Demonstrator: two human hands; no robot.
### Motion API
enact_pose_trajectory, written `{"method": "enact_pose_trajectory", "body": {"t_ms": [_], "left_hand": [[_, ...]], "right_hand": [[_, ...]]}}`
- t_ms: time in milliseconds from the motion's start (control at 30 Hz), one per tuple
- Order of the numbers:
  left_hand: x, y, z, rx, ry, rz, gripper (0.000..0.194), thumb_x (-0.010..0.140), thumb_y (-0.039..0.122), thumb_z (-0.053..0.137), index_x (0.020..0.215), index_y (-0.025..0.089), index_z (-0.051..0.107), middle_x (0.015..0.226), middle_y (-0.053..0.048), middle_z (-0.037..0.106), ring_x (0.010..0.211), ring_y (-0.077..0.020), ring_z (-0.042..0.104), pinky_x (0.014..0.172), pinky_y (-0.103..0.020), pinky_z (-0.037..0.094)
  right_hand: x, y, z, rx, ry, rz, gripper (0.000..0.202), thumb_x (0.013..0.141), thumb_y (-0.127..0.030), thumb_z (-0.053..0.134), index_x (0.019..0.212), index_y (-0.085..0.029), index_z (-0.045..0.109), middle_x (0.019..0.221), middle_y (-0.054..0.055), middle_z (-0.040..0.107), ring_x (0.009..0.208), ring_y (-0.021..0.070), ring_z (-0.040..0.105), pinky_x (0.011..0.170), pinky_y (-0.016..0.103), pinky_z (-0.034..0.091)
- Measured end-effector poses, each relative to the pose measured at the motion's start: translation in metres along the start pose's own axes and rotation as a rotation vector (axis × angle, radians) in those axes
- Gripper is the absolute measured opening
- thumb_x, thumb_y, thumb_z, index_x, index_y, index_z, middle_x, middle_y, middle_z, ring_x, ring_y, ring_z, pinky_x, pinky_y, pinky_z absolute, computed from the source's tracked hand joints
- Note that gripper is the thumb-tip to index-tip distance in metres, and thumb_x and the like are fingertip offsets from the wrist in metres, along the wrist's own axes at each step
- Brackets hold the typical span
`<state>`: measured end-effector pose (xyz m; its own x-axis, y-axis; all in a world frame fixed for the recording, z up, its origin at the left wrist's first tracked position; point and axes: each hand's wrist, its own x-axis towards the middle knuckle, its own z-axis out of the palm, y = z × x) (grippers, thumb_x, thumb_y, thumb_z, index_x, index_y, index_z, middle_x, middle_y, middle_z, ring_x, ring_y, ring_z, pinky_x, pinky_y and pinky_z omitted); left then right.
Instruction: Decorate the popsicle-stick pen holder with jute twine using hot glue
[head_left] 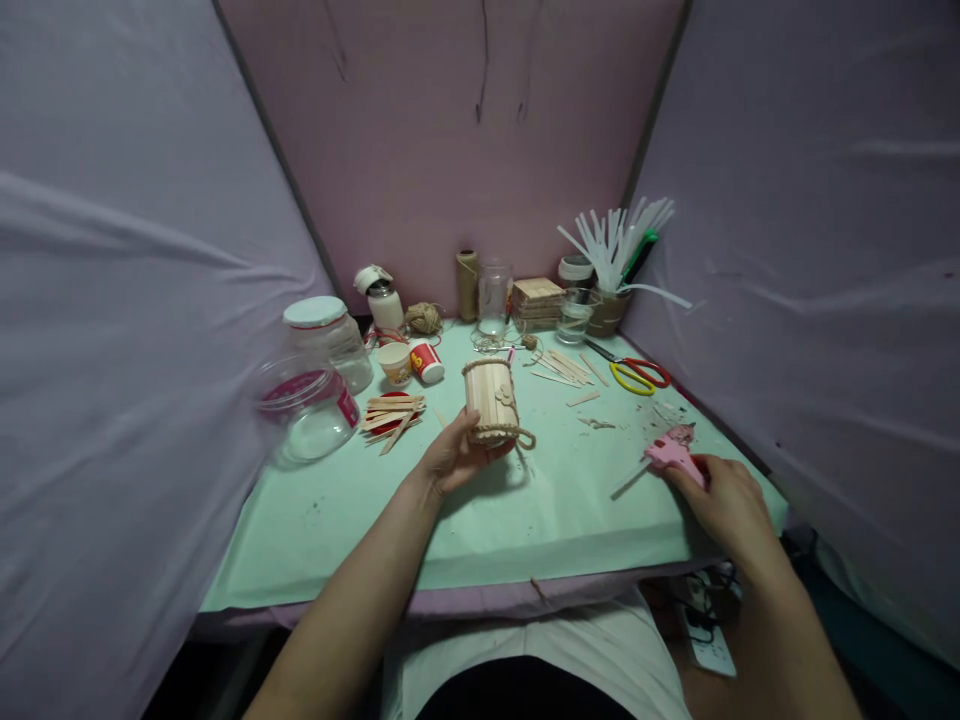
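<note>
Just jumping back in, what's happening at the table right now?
A person's left hand holds a stick-covered cup, trimmed with rope near both ends, one rope end sticking out at the bottom. The right hand has a pink glue gun by its handle at the table's right side, apart from the cup. Scissors lie beyond the gun; wooden sticks are piled to the left.

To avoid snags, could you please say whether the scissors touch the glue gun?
Apart: the head view shows table between the scissors and glue gun.
</note>
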<state>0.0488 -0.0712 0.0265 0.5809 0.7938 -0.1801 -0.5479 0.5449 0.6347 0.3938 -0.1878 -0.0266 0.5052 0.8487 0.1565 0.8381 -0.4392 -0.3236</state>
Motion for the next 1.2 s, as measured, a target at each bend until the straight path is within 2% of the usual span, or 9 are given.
{"method": "enact_pose_trajectory", "body": {"t_ms": [67, 167, 300, 400, 567, 700, 867, 1067, 1200], "left_hand": [[0.000, 0.000, -0.001, 0.045, -0.011, 0.011, 0.063, 0.068, 0.032, 0.081, 0.124, 0.017, 0.057, 0.109, -0.010, 0.071, 0.099, -0.0233, 0.067, 0.089, -0.038, 0.052], [-0.001, 0.000, -0.001, 0.123, -0.076, 0.037, 0.070, 0.064, 0.035, 0.085, 0.126, 0.020, 0.055, 0.112, -0.010, 0.069, 0.102, -0.0238, 0.066, 0.093, -0.041, 0.050], [-0.004, 0.000, 0.000, 0.255, -0.191, 0.075, 0.077, 0.059, 0.027, 0.088, 0.128, 0.023, 0.053, 0.119, -0.011, 0.065, 0.107, -0.0267, 0.064, 0.100, -0.048, 0.046], [-0.007, -0.001, -0.001, 0.380, -0.261, 0.134, 0.093, 0.052, 0.022, 0.092, 0.134, 0.024, 0.048, 0.129, -0.013, 0.060, 0.116, -0.0323, 0.059, 0.105, -0.055, 0.041], [-0.008, 0.000, -0.006, 0.511, -0.338, 0.183, 0.111, 0.045, 0.023, 0.095, 0.142, 0.028, 0.041, 0.145, -0.015, 0.049, 0.133, -0.0382, 0.046, 0.110, -0.057, 0.035], [-0.009, 0.002, -0.009, 0.573, -0.378, 0.183, 0.116, 0.044, 0.023, 0.095, 0.145, 0.027, 0.038, 0.149, -0.018, 0.044, 0.137, -0.0392, 0.041, 0.112, -0.055, 0.033], [-0.011, 0.005, -0.009, 0.557, -0.398, 0.207, 0.118, 0.045, 0.018, 0.094, 0.146, 0.029, 0.036, 0.154, -0.018, 0.039, 0.140, -0.0394, 0.038, 0.113, -0.056, 0.032], [-0.018, 0.012, -0.003, 0.519, -0.306, 0.192, 0.101, 0.043, 0.012, 0.093, 0.134, 0.023, 0.052, 0.140, -0.017, 0.055, 0.133, -0.0391, 0.047, 0.110, -0.055, 0.035], [-0.021, 0.015, 0.001, 0.493, -0.297, 0.199, 0.092, 0.042, 0.011, 0.093, 0.127, 0.020, 0.059, 0.131, -0.016, 0.062, 0.128, -0.0383, 0.051, 0.110, -0.054, 0.036]], "right_hand": [[-0.003, -0.006, -0.007, 0.182, 0.047, -0.003, 0.055, 0.078, -0.054, 0.051, 0.106, -0.009, 0.069, 0.100, 0.021, 0.068, 0.101, 0.0357, 0.061, 0.086, 0.045, 0.049], [-0.014, -0.022, -0.021, 0.550, 0.078, 0.020, 0.052, 0.078, -0.060, 0.054, 0.104, -0.017, 0.070, 0.097, 0.013, 0.071, 0.089, 0.0284, 0.064, 0.073, 0.037, 0.052], [-0.039, -0.052, -0.040, 0.983, -0.036, 0.017, 0.049, 0.081, -0.062, 0.057, 0.096, -0.018, 0.073, 0.088, 0.010, 0.072, 0.073, 0.0209, 0.064, 0.054, 0.027, 0.047], [-0.059, -0.067, -0.049, 1.142, -0.103, -0.062, 0.043, 0.086, -0.058, 0.055, 0.091, -0.020, 0.074, 0.089, 0.009, 0.073, 0.064, 0.0170, 0.059, 0.048, 0.025, 0.043], [-0.072, -0.071, -0.061, 1.103, -0.264, -0.229, 0.043, 0.085, -0.059, 0.057, 0.082, -0.019, 0.075, 0.086, 0.009, 0.073, 0.058, 0.0161, 0.054, 0.051, 0.028, 0.045], [-0.073, -0.077, -0.069, 1.007, -0.328, -0.229, 0.042, 0.085, -0.058, 0.058, 0.090, -0.021, 0.077, 0.086, 0.008, 0.073, 0.062, 0.0164, 0.054, 0.054, 0.026, 0.046], [-0.076, -0.087, -0.076, 0.947, -0.361, -0.195, 0.044, 0.086, -0.059, 0.055, 0.086, -0.021, 0.076, 0.079, 0.006, 0.070, 0.063, 0.0151, 0.053, 0.054, 0.024, 0.045], [-0.081, -0.092, -0.078, 0.942, -0.414, -0.210, 0.043, 0.085, -0.059, 0.056, 0.078, -0.020, 0.075, 0.076, 0.006, 0.069, 0.066, 0.0169, 0.057, 0.056, 0.025, 0.047], [-0.083, -0.099, -0.075, 0.952, -0.418, -0.246, 0.044, 0.085, -0.059, 0.056, 0.081, -0.020, 0.077, 0.074, 0.006, 0.068, 0.063, 0.0169, 0.056, 0.054, 0.026, 0.048]]}}
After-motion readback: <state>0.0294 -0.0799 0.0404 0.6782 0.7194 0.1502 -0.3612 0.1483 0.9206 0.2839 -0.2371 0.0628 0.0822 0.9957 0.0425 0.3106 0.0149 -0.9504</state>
